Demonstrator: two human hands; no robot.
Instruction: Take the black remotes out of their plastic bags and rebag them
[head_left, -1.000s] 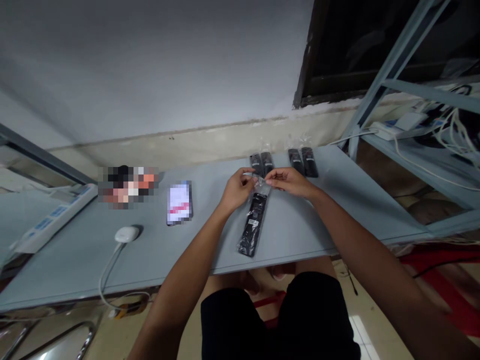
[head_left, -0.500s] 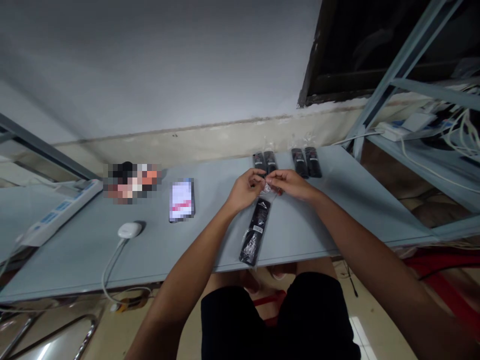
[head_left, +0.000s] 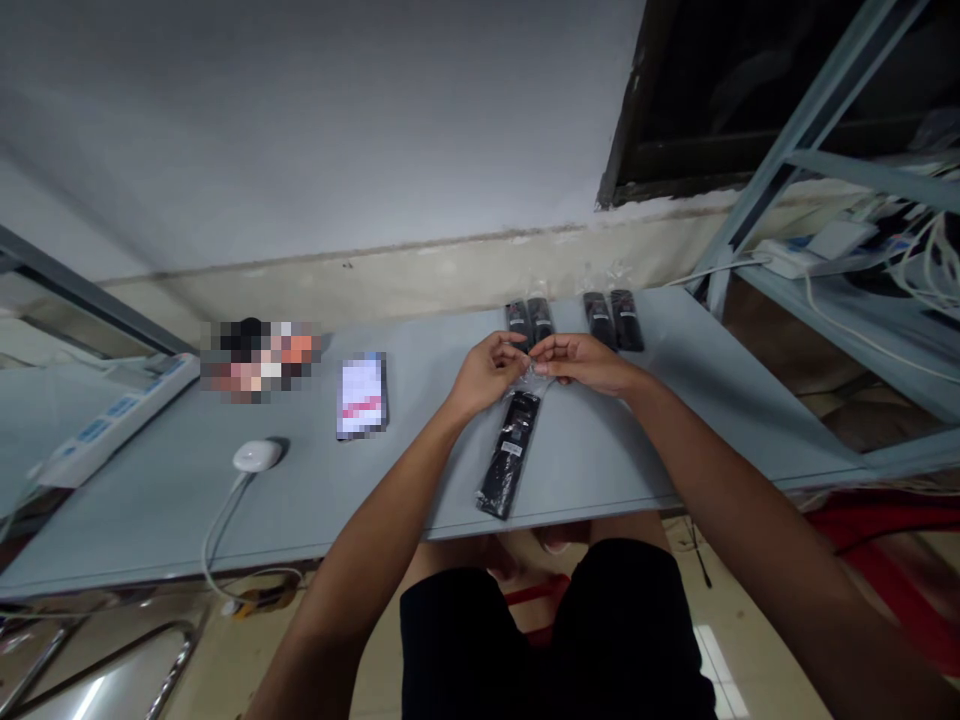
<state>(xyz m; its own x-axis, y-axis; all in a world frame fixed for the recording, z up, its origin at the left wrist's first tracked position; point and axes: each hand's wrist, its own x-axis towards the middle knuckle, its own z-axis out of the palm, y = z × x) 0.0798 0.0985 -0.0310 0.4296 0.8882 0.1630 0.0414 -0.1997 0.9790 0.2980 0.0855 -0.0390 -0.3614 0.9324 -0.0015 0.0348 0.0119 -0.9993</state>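
In front of me a long black item [head_left: 512, 445], shaped like a remote control with a white label, lies slantwise on the table inside a clear plastic bag [head_left: 534, 378]. My left hand [head_left: 491, 372] pinches the bag's loose far end between thumb and finger. From the other side, my right hand [head_left: 583, 362] is closed on the same end, its fingertips nearly touching the left ones. What exactly lies between the fingertips is partly hidden. Just beyond my hands are two similar bagged black items [head_left: 530, 316], partly covered by them, and another bagged pair [head_left: 613, 320] lies to their right.
To the left lie a phone [head_left: 361, 396] with a lit screen, a white round device [head_left: 257, 456] on a cable, and a white power strip [head_left: 124, 420]. A blurred-out pile [head_left: 262, 360] is near the wall. Metal shelving [head_left: 810, 130] with cables stands right.
The bagged black item has shifted very slightly in view, along with the whole table. My right fingers have curled a little closer around the bag's end; both hands stay on it.
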